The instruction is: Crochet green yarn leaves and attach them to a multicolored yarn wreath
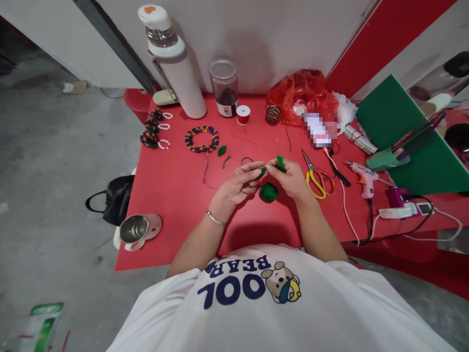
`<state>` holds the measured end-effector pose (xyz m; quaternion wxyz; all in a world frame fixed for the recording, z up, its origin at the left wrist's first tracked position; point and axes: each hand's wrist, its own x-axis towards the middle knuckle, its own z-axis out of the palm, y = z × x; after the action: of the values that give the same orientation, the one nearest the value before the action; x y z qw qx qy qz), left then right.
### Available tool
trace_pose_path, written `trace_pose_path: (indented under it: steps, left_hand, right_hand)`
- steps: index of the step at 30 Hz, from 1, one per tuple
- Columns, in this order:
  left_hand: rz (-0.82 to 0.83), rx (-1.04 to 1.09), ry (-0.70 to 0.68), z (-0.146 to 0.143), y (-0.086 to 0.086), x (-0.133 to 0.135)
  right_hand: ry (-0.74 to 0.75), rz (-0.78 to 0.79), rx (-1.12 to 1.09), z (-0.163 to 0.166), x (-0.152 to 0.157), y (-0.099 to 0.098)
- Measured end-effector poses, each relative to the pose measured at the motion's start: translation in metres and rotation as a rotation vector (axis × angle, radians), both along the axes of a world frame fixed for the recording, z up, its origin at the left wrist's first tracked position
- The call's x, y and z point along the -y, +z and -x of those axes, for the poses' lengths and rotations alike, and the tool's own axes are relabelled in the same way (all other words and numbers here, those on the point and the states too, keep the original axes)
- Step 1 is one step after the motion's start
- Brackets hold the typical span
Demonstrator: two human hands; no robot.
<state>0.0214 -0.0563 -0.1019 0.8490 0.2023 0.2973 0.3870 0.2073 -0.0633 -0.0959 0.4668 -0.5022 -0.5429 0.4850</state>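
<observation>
My left hand (240, 185) pinches a small piece of green crochet work (262, 172) between thumb and fingers. Closed around a green-handled crochet hook (280, 163), my right hand (291, 180) has its fingertips against the left ones at the work. The hook's thin metal shaft points away from me. Just below both hands, a ball of green yarn (268, 192) rests on the red table (176, 195). A green leaf-shaped piece (222, 150) and a short green strip (226, 162) lie beyond my left hand, near a multicoloured braided ring (202, 139).
Yellow-handled scissors (315, 183) and a pink glue gun (364, 178) with cables lie to the right. A steel mug (141, 231) stands at the left edge. Along the back are a white bottle (179, 68), a jar (224, 88), a ribbon spool (243, 115) and a red bag (300, 98).
</observation>
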Motion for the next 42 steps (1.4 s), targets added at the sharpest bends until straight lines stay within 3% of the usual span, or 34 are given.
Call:
trace_pose_path:
  steps: [3, 9, 21, 29, 42]
  left_hand:
    - [-0.022, -0.102, -0.020, 0.000, 0.001, 0.002]
    - [-0.111, -0.260, 0.072, -0.003, 0.001, 0.006]
    - [-0.146, -0.296, 0.126, -0.009, 0.004, 0.008]
    - [-0.272, -0.399, 0.204, -0.014, 0.002, 0.010]
    - [-0.310, -0.455, 0.185, -0.013, 0.002, 0.012]
  right_hand:
    - [0.013, -0.026, 0.102, 0.001, 0.001, 0.005]
    - [0.031, -0.137, 0.196, 0.002, 0.002, 0.006]
    - [-0.034, -0.163, 0.198, 0.003, 0.002, -0.003]
    - [-0.073, -0.174, 0.215, 0.005, 0.005, 0.002]
    - [-0.146, -0.213, 0.321, 0.005, 0.010, 0.004]
